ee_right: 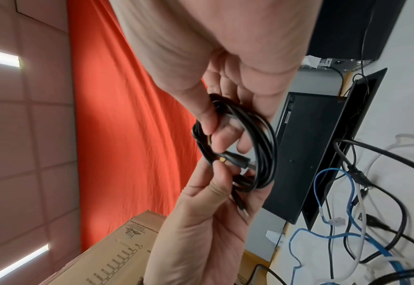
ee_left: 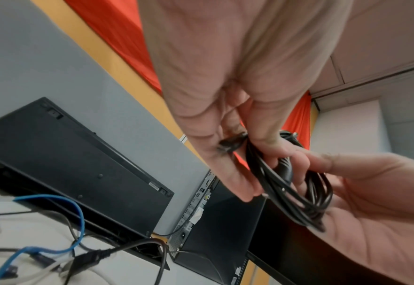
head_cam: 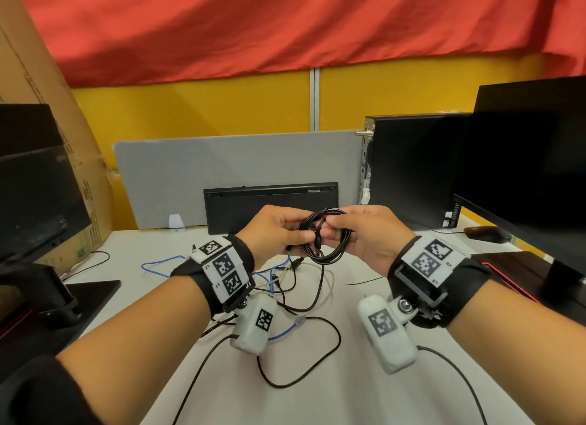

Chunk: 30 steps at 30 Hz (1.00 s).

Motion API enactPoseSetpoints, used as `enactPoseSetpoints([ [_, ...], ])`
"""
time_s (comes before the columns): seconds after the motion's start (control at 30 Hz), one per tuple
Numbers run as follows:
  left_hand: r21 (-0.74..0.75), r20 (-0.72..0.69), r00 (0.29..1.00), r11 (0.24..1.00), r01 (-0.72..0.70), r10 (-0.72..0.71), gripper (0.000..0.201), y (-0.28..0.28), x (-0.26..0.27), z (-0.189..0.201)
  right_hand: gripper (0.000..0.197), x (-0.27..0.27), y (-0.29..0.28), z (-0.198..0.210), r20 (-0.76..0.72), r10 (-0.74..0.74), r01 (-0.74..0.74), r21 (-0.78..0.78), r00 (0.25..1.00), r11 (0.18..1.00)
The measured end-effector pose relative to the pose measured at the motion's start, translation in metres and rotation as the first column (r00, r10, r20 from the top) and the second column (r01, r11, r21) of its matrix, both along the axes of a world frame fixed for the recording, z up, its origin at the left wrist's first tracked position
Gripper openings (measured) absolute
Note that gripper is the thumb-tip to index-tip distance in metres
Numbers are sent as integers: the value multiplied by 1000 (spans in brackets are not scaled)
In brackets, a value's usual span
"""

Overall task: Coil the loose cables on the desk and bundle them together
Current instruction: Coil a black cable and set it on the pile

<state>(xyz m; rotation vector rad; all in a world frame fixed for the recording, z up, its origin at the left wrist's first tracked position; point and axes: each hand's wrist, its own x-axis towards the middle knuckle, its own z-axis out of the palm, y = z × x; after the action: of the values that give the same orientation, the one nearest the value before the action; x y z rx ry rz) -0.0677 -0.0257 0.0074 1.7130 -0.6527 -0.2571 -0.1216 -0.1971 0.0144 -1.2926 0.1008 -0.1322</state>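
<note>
A black cable wound into a small coil [head_cam: 329, 250] is held in the air above the white desk [head_cam: 348, 345]. My left hand [head_cam: 285, 231] pinches the coil's left side between thumb and fingers. My right hand [head_cam: 352, 234] grips its right side, thumb over the strands. One plug end [ee_right: 237, 158] lies across the coil's middle, and another end [ee_right: 242, 209] sticks out by the left palm. Loose on the desk below lie a blue cable [head_cam: 158, 263], a white cable [head_cam: 331, 285] and a black cable [head_cam: 317, 301], tangled together.
A black keyboard [head_cam: 269, 202] leans against a grey partition [head_cam: 222, 164] behind the hands. A PC tower [head_cam: 409, 170], a monitor [head_cam: 532, 158] and a mouse [head_cam: 486, 233] stand at the right. Another monitor [head_cam: 31, 183] and a cardboard box [head_cam: 47, 107] are at the left.
</note>
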Motion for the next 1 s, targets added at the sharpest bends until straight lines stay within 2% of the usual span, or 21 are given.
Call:
enactPoseSetpoints([
  [0.2, -26, 111, 990, 997, -79, 81, 34, -6, 6, -3, 19, -2, 3, 3, -24, 111, -108, 113, 993, 988],
  [0.33, -46, 262, 945, 980, -192, 197, 40, -14, 6, -5, 25, -1, 2, 9, -23, 98, -94, 148, 995, 985],
  [0.47, -46, 304, 924, 973, -226, 229, 31, -18, 3, -3, 22, -1, 3, 12, -3, 168, -164, 200, 986, 966],
  [0.53, -15, 289, 927, 969, -245, 239, 25, -22, 3, -2, 12, -1, 4, 13, 13, 188, -188, 111, 982, 976],
  [0.6, 6, 267, 930, 964, -265, 254, 24, -23, 3, -2, 5, -1, 5, 13, 23, 177, -176, -50, 984, 983],
  [0.73, -49, 223, 926, 953, -300, 303, 21, -19, 3, -1, 14, 0, 0, 12, 72, 128, -100, -308, 989, 946],
  [0.8, -78, 177, 929, 946, -315, 324, 16, -16, 6, -1, 12, 0, -2, 12, 60, 86, -44, -513, 994, 858],
  [0.83, -85, 142, 935, 945, -316, 325, 14, -15, 8, -1, 13, 0, -2, 11, 66, 72, -16, -620, 995, 785],
  [0.93, -107, 36, 941, 937, -332, 337, 17, -13, 13, -2, 14, -1, -4, 9, 152, 86, 95, -882, 985, 462],
  [0.97, -112, 0, 940, 934, -340, 342, 20, -14, 14, -2, 17, -1, -4, 8, 169, 100, 121, -920, 980, 372],
  [1.0, -114, -31, 938, 931, -346, 345, 22, -14, 15, -2, 21, -1, -5, 7, 172, 108, 130, -940, 979, 316],
])
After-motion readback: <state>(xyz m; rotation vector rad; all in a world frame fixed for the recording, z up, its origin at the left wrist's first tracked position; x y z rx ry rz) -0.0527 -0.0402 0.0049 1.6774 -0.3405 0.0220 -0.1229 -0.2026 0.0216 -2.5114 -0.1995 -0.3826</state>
